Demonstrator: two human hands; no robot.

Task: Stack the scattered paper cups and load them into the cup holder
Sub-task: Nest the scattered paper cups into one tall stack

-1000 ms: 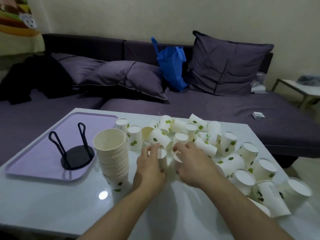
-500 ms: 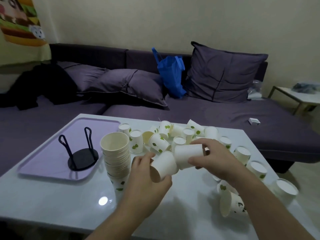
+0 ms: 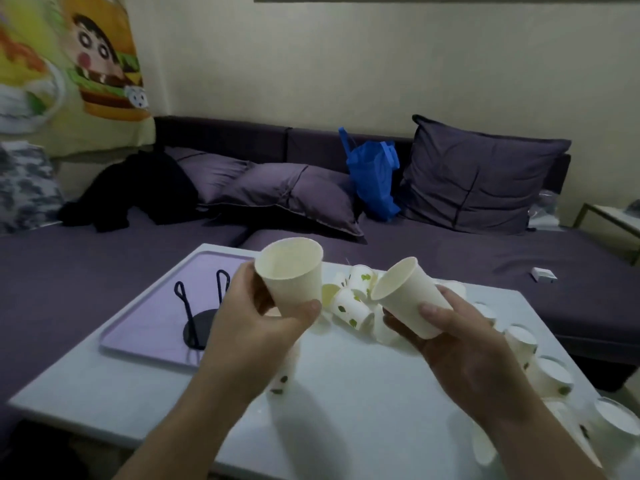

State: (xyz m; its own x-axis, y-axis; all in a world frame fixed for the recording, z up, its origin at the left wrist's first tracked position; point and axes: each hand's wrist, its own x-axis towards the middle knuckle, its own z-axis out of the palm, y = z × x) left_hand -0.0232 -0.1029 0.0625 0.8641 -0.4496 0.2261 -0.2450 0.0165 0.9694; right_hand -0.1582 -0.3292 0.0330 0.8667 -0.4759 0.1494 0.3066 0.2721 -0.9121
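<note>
My left hand (image 3: pixel 252 327) grips a white paper cup (image 3: pixel 294 275) upright, its mouth facing me, raised above the table. My right hand (image 3: pixel 460 344) grips a second paper cup (image 3: pixel 407 292), tilted with its mouth toward the left cup; the two cups are apart. Several loose cups with green leaf prints (image 3: pixel 349 304) lie on the white table (image 3: pixel 346 393) behind and right of my hands. The stack of cups (image 3: pixel 282 379) stands mostly hidden behind my left wrist. The black wire cup holder (image 3: pixel 199 313) sits on the purple tray (image 3: pixel 145 327).
More cups (image 3: pixel 550 374) line the table's right edge, some near the front right corner. Behind the table runs a purple sofa (image 3: pixel 450 258) with cushions, a blue bag (image 3: pixel 372 181) and a small white box (image 3: pixel 543 274). A side table (image 3: pixel 620 216) stands at far right.
Both hands picked a cup from the pile and lifted them above the table. The two cups, touching half a second ago, are now apart and turned mouth up. The view has tilted upward.
</note>
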